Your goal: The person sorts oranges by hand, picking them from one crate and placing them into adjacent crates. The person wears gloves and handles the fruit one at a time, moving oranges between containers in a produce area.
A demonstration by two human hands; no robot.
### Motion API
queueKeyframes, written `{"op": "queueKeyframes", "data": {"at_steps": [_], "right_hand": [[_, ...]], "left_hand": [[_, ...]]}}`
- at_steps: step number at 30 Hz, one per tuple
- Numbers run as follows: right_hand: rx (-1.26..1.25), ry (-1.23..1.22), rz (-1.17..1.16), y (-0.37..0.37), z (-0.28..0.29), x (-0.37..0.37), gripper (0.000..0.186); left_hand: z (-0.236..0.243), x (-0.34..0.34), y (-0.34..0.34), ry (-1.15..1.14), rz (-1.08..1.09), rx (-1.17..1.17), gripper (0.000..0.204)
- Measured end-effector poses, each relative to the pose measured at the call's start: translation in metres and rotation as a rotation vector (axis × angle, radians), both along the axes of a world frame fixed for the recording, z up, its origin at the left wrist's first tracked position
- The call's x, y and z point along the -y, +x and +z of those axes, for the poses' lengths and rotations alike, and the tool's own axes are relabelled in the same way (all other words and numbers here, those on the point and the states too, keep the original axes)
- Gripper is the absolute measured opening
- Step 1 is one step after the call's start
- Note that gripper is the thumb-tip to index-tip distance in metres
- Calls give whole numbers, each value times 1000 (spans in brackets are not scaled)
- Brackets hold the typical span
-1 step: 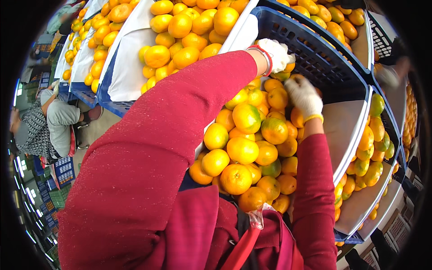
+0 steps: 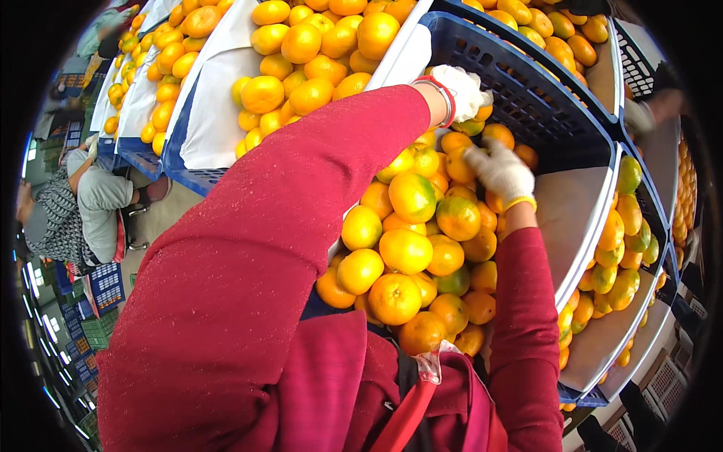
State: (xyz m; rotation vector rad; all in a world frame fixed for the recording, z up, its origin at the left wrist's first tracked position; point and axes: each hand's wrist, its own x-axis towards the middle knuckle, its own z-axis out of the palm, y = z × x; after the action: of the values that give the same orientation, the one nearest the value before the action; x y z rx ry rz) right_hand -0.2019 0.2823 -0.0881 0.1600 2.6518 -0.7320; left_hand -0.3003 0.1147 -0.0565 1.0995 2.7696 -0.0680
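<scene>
My left hand (image 2: 458, 92), in a white glove with a red band at the wrist, is at the far end of a blue crate (image 2: 520, 71). Its fingers are mostly hidden behind the hand, beside a greenish mandarin (image 2: 471, 127). My right hand (image 2: 503, 175), in a white glove with a yellow cuff, reaches over the fruit with its fingers apart, their tips at an orange mandarin (image 2: 458, 166). A heap of orange and green-tinged mandarins (image 2: 405, 251) fills the near part of the crate. White lining (image 2: 576, 215) covers the crate's right side.
A lined crate of mandarins (image 2: 218, 120) stands on the left, with more beyond it. Further fruit crates (image 2: 621, 248) adjoin on the right and at the far side. Another person's gloved hand (image 2: 640, 118) is at the right. A seated person (image 2: 98, 196) is at far left.
My right hand has shifted slightly left and nearer me, uncovering a mandarin beyond its fingers. My left hand stays put. The other person's hand at the right has moved a little left.
</scene>
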Motion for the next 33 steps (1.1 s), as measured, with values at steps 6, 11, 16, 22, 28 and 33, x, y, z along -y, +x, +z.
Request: {"op": "queueKeyframes", "data": {"at_steps": [6, 11, 16, 22, 28, 33], "right_hand": [[32, 138, -51, 7, 2, 38, 71], [-337, -114, -312, -14, -38, 36, 54], [-144, 80, -251, -22, -23, 25, 47], [-3, -183, 416, 67, 79, 63, 72], [107, -871, -107, 65, 49, 47, 79], [200, -1887, -741, 53, 18, -3, 65]], "left_hand": [[-4, -14, -4, 33, -36, -24, 45], [-10, -10, -4, -3, 2, -15, 44], [-20, -29, -13, 159, 271, 181, 46], [-27, -15, -14, 58, 52, 21, 44], [-11, -4, -4, 91, 24, -5, 43], [-3, -7, -2, 78, 16, 22, 43]]}}
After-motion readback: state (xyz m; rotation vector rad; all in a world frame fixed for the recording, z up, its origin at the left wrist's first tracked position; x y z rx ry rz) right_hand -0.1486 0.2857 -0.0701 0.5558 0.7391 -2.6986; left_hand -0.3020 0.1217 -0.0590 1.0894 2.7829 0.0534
